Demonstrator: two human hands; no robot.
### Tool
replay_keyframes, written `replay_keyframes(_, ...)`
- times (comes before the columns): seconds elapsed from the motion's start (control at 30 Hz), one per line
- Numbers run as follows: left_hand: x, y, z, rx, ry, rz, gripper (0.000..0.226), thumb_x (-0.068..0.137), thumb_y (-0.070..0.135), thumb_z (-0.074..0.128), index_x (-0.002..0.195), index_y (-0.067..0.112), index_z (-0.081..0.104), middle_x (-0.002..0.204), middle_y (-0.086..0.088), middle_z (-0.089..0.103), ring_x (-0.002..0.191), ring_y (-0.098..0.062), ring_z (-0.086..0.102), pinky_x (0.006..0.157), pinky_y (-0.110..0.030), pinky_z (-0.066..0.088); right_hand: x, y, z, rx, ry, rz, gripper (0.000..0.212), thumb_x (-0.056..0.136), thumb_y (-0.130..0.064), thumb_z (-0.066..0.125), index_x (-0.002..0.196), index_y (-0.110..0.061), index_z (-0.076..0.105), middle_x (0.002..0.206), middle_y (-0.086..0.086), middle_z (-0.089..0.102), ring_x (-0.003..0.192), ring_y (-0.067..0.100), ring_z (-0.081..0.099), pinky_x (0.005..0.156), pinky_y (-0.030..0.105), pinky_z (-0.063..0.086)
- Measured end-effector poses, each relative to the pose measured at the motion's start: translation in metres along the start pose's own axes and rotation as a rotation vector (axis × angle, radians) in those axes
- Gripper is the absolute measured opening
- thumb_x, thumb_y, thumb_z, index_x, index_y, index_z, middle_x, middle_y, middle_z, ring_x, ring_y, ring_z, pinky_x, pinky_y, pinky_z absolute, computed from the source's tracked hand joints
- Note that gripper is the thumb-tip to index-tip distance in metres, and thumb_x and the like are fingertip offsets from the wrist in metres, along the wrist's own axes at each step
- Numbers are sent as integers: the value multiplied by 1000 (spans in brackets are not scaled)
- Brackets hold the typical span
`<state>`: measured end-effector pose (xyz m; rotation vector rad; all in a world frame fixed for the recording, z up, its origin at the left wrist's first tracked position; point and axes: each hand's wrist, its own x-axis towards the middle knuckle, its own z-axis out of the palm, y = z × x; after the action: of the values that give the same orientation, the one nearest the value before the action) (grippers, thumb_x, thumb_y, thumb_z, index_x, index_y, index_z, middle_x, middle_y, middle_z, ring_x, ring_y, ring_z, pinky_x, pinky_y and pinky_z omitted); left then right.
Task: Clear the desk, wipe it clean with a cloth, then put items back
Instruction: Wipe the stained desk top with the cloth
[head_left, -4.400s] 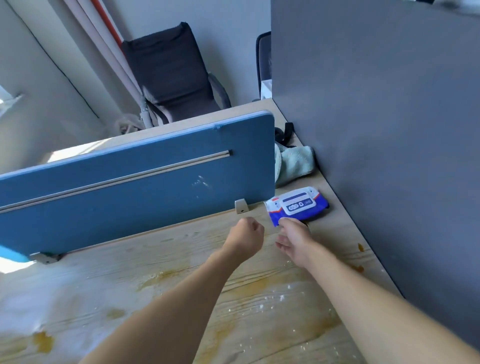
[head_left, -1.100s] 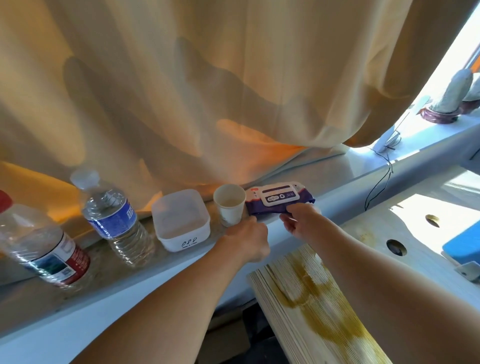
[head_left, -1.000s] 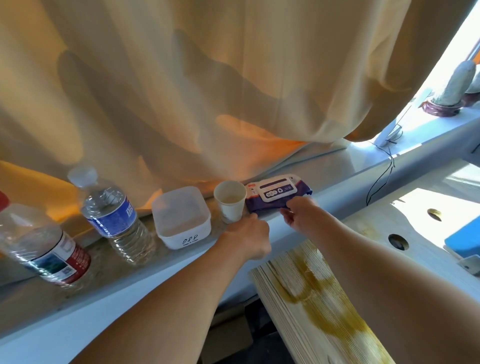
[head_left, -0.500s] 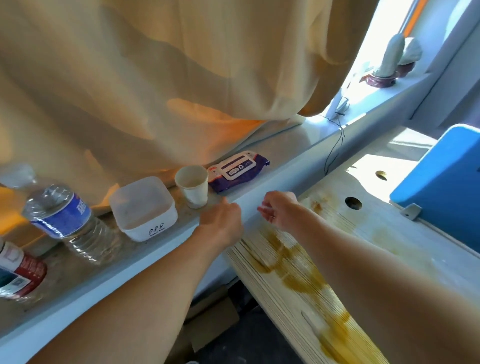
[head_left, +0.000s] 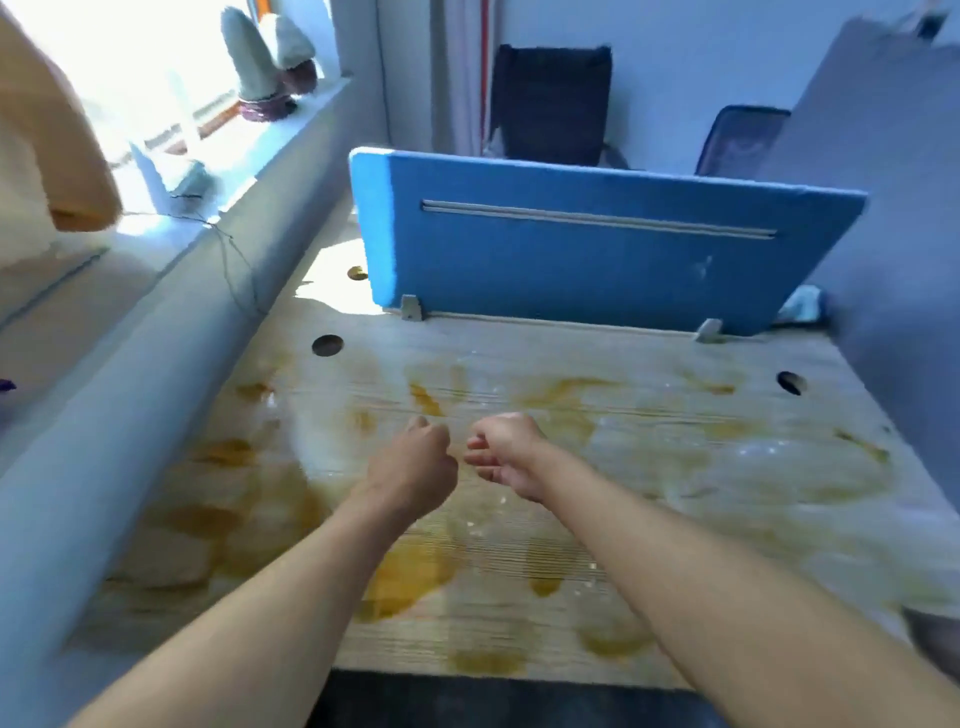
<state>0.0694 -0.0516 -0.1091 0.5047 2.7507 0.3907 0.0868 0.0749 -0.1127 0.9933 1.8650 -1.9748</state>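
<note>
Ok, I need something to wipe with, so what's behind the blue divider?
A light teal cloth peeks out past the right end of the blue divider. Above its top edge a black chair and another dark chair show. The desk directly behind it is covered.

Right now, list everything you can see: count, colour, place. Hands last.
desk: one, pale wood, centre
stains: many, yellow-brown, spread across the desk
cable holes: three, round, two at far left and one at far right of the desk
divider: one, blue, upright along the desk's far edge
cloth: one, pale teal, behind the divider's right end
partition: one, grey, right side
chairs: two, dark, beyond the divider
sill: one, grey, left
curtain: one, tan, upper left
ornaments: blurred, pale on dark bases, far end of the sill
left hand: curled, holds nothing, above the desk's middle
right hand: loosely curled, holds nothing, beside the left
</note>
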Motion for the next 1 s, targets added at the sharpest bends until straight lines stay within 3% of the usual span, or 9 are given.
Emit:
replay_keyframes(0.23, 8, 216, 96, 95, -214, 403, 33, 92, 18, 47, 123, 16, 59, 128, -6, 52, 109, -29, 58, 86, -44, 54, -36, 79, -247, 89, 474, 83, 19, 92, 1, 41, 81, -7, 54, 70, 7, 49, 59, 20, 44, 50, 26, 30)
replay_keyframes(0.33, -2, 288, 140, 133, -315, 508, 35, 94, 20, 48, 127, 16, 57, 130, -7, 50, 112, -30, 57, 88, -44, 53, -56, 123, -333, 76, 645, 145, 23, 93, -2, 41, 100, 6, 62, 74, 9, 47, 62, 20, 38, 50, 26, 28)
replay_keyframes(0.43, -9, 340, 179, 174, -374, 574, 38, 92, 20, 52, 130, 16, 54, 130, -7, 52, 113, -29, 55, 91, -44, 52, -73, 161, -397, -74, 790, 173, 27, 97, -7, 42, 74, -2, 54, 72, 5, 45, 61, 19, 40, 51, 26, 28)
replay_keyframes(0.47, -10, 355, 190, 193, -386, 590, 40, 92, 21, 53, 132, 17, 53, 131, -7, 52, 114, -29, 54, 93, -44, 51, -78, 171, -415, -160, 866, 181, 26, 97, -10, 44, 71, -9, 50, 74, 6, 46, 66, 20, 47, 54, 26, 32)
replay_keyframes(0.53, -9, 386, 214, 237, -398, 624, 47, 92, 26, 58, 138, 19, 49, 136, -6, 49, 121, -28, 50, 101, -43, 46, -86, 192, -452, -297, 976, 250, 17, 96, -20, 49, 100, -6, 58, 103, 15, 57, 98, 30, 58, 73, 33, 43)
replay_keyframes(0.6, -6, 407, 229, 278, -398, 647, 60, 91, 34, 63, 144, 20, 41, 145, -7, 42, 130, -28, 43, 110, -45, 40, -84, 211, -480, -373, 1030, 330, 45, 98, -28, 47, 133, -1, 45, 139, 20, 45, 130, 37, 42, 98, 42, 40)
replay_keyframes(0.67, -1, 430, 244, 342, -405, 673, 74, 88, 43, 67, 149, 20, 31, 153, -9, 31, 139, -29, 34, 116, -47, 32, -80, 229, -506, -393, 1069, 355, 61, 98, -31, 43, 147, 2, 28, 156, 21, 24, 143, 38, 23, 114, 47, 26)
replay_keyframes(0.8, 10, 461, 271, 471, -468, 707, 105, 80, 54, 74, 157, 18, 11, 164, -9, 8, 151, -31, 7, 123, -50, 14, -59, 263, -536, -434, 1052, 346, 70, 102, -34, 32, 154, 5, 7, 164, 21, 4, 151, 32, 4, 122, 43, 7)
replay_keyframes(1.0, 10, 471, 295, 635, -388, 735, 106, 76, 45, 81, 154, 16, 17, 161, -12, 9, 149, -31, 9, 123, -48, 15, -33, 289, -520, -660, 1124, 348, 77, 100, -45, 22, 149, 13, 22, 160, 30, 14, 151, 39, 12, 123, 48, 9)
